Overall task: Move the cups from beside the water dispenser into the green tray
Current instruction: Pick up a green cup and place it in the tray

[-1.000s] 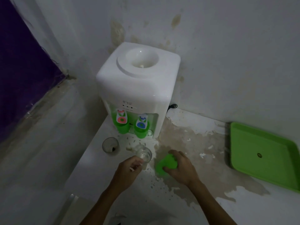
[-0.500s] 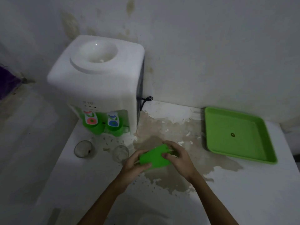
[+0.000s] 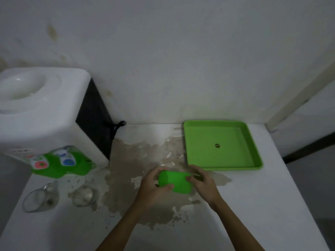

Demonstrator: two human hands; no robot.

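Carried rightward since a second ago, green cup lies sideways, gripped by left hand and right hand, near tray.

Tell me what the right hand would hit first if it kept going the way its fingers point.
The green cup: the right hand already grips one end, its fingers pointing left.

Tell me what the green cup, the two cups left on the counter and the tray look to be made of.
Green cup: opaque, matte plastic by its even colour. Two clear cups: see-through, glass or clear plastic; blur leaves it open. Green tray: moulded plastic, slightly glossy, with a raised rim.
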